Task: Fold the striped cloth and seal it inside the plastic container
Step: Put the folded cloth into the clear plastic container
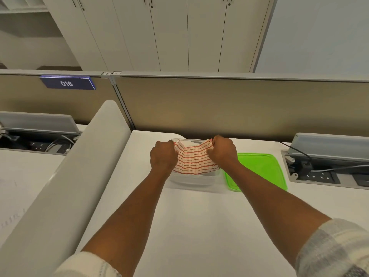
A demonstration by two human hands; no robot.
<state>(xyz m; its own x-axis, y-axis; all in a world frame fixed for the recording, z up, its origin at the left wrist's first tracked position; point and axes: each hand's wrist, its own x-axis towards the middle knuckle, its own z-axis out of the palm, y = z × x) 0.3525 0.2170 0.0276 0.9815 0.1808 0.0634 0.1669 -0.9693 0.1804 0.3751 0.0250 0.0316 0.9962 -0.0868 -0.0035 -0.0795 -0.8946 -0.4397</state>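
I judge folding done and placing in hand: over the clear container (192, 179), the striped cloth (192, 159) hangs between my left hand (163, 156) and right hand (222, 151), fingers pinched on its ends. Next: lower it, then fetch the green lid (259, 170) just right of the container.
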